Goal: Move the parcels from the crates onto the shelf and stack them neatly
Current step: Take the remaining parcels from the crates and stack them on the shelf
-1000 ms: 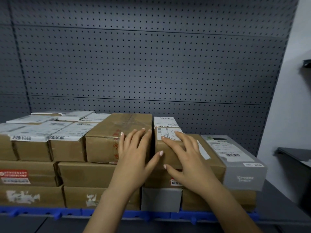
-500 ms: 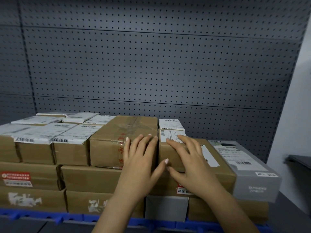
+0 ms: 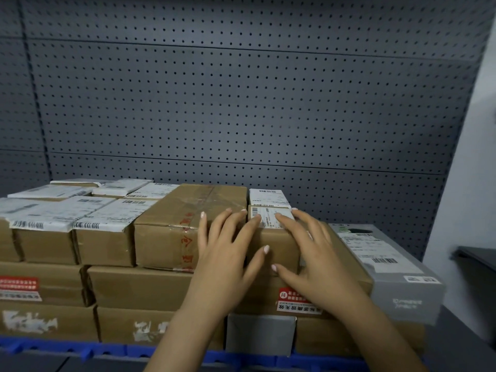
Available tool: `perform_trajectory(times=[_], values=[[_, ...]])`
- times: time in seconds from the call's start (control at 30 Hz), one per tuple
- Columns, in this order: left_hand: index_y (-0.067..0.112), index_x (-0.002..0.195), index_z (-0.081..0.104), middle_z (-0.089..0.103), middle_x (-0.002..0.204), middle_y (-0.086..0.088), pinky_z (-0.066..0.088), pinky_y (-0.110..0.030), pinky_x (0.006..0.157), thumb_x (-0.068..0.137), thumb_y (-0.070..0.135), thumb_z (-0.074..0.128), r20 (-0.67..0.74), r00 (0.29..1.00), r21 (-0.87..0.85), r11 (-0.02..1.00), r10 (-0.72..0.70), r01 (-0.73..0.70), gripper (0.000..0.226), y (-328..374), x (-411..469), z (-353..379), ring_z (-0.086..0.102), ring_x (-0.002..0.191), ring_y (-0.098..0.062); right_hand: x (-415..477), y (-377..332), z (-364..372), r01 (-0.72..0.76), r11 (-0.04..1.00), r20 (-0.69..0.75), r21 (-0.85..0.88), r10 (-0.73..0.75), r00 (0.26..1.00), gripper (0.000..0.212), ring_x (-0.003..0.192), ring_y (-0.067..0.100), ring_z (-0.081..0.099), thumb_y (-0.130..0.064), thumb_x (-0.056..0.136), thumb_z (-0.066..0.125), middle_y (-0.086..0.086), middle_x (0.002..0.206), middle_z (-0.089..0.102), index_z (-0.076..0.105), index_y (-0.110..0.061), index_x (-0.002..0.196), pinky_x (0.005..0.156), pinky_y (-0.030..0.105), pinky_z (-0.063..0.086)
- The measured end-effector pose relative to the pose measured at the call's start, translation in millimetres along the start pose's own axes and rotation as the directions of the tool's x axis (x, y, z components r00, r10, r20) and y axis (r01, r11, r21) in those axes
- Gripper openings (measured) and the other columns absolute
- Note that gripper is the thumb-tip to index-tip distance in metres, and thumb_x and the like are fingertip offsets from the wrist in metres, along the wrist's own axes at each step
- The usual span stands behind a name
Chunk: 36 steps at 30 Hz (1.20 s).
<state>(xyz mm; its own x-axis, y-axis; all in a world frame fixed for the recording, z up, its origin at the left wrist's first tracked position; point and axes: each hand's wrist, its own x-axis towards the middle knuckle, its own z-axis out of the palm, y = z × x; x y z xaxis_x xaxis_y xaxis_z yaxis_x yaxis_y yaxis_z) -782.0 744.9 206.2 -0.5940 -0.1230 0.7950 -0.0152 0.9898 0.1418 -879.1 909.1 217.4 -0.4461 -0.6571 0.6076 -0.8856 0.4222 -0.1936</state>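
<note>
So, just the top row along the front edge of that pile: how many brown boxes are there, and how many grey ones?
Brown boxes: 5, counting the one cut off at the left edge of the picture
Grey boxes: 1
Total: 6

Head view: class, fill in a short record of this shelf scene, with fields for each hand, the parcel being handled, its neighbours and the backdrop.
left hand: fingers straight, flat against the taped brown parcel and the narrow brown parcel
right hand: fingers spread on top of the narrow brown parcel, thumb on its front
right neighbour: grey box, labelled on top
below: lower brown parcels, stacked in layers
shelf edge: blue
backdrop: grey pegboard
</note>
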Motion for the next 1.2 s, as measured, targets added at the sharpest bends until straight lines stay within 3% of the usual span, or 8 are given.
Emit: perform_trajectory(times=[0.07, 0.2, 0.27, 0.4, 0.67, 0.97, 1.1, 1.2], values=[[0.027, 0.133, 0.051, 0.049, 0.135, 0.004, 0.003, -0.050, 0.116, 0.092, 0.051, 0.044, 0.000, 1.000, 0.005, 1.000, 0.007, -0.007, 0.048, 2.5, 5.1, 1.9, 0.034, 0.136, -0.020, 0.5, 5.5, -8.3, -0.020, 1.000, 0.036, -0.003, 0.020, 0.999, 0.084, 0.136, -0.005, 0.006, -0.051, 0.081, 0.067, -0.022, 0.152, 0.007, 0.006, -0.057, 0.139, 0.101, 0.012, 0.017], [0.030, 0.127, 0.054, 0.054, 0.128, 0.007, 0.005, -0.054, 0.115, 0.092, 0.052, 0.043, 0.018, 1.000, 0.026, 1.000, 0.008, -0.008, 0.043, 6.2, 9.8, 8.2, 0.038, 0.132, -0.019, 8.9, 20.2, -16.5, -0.066, 0.997, 0.111, 0.030, 0.062, 0.992, 0.093, 0.141, 0.000, 0.004, -0.064, 0.074, 0.067, -0.026, 0.154, 0.001, 0.003, -0.059, 0.141, 0.112, 0.031, 0.020], [0.031, 0.124, 0.057, 0.057, 0.124, 0.010, 0.003, -0.055, 0.114, 0.092, 0.052, 0.041, 0.023, 1.000, 0.042, 0.999, 0.007, -0.008, 0.041, 7.0, 9.8, 10.8, 0.042, 0.129, -0.018, 12.3, 24.8, -18.0, -0.073, 0.996, 0.160, 0.049, 0.064, 0.985, 0.095, 0.142, 0.000, 0.003, -0.067, 0.072, 0.067, -0.027, 0.155, -0.002, 0.002, -0.060, 0.141, 0.114, 0.035, 0.019], [0.032, 0.124, 0.057, 0.058, 0.123, 0.013, 0.000, -0.055, 0.115, 0.092, 0.053, 0.041, 0.010, 1.000, 0.029, 1.000, -0.001, 0.000, 0.041, 7.4, 10.6, 11.6, 0.045, 0.127, -0.015, 12.4, 25.8, -14.7, -0.030, 0.997, 0.201, 0.076, 0.015, 0.979, 0.093, 0.140, -0.004, 0.007, -0.067, 0.074, 0.065, -0.029, 0.154, -0.001, 0.003, -0.058, 0.143, 0.112, 0.029, 0.024], [0.031, 0.125, 0.055, 0.056, 0.126, 0.007, -0.001, -0.055, 0.115, 0.091, 0.052, 0.042, 0.011, 1.000, 0.056, 0.998, -0.024, 0.023, 0.043, 7.3, 7.7, 10.2, 0.043, 0.130, -0.019, 10.2, 25.3, -7.8, -0.010, 0.989, 0.183, 0.148, -0.018, 0.983, 0.090, 0.141, -0.001, 0.011, -0.056, 0.079, 0.068, -0.028, 0.154, 0.001, 0.008, -0.053, 0.146, 0.104, 0.020, 0.023], [0.030, 0.131, 0.051, 0.055, 0.131, 0.007, -0.004, -0.056, 0.115, 0.091, 0.051, 0.041, 0.059, 0.996, 0.141, 0.988, -0.066, 0.057, 0.046, 17.5, 5.3, 7.0, 0.039, 0.133, -0.017, 7.0, 24.2, -3.6, -0.016, 0.980, 0.164, 0.196, -0.016, 0.986, 0.093, 0.144, 0.006, 0.011, -0.048, 0.081, 0.070, -0.023, 0.156, -0.002, 0.006, -0.047, 0.149, 0.111, 0.032, 0.030], [0.029, 0.131, 0.053, 0.052, 0.135, 0.005, -0.002, -0.054, 0.116, 0.091, 0.047, 0.045, -0.021, 0.996, 0.132, 0.987, -0.087, 0.090, 0.044, 26.5, -5.6, -5.7, 0.038, 0.135, -0.018, -2.1, 19.2, -14.8, -0.008, 0.989, 0.106, 0.145, -0.007, 0.994, 0.090, 0.143, 0.004, 0.005, -0.046, 0.082, 0.069, -0.019, 0.156, 0.001, 0.010, -0.044, 0.149, 0.111, 0.029, 0.019], [0.023, 0.123, 0.060, 0.055, 0.132, 0.003, 0.007, -0.055, 0.116, 0.090, 0.042, 0.049, -0.129, 0.986, 0.106, 0.987, -0.103, 0.117, 0.039, 30.8, -20.2, -19.5, 0.043, 0.131, -0.019, -12.1, 9.5, -22.7, 0.048, 0.998, 0.005, 0.034, -0.049, 0.999, 0.076, 0.141, 0.007, 0.011, -0.044, 0.084, 0.066, -0.015, 0.154, 0.013, 0.024, -0.039, 0.147, 0.111, 0.028, 0.019]])
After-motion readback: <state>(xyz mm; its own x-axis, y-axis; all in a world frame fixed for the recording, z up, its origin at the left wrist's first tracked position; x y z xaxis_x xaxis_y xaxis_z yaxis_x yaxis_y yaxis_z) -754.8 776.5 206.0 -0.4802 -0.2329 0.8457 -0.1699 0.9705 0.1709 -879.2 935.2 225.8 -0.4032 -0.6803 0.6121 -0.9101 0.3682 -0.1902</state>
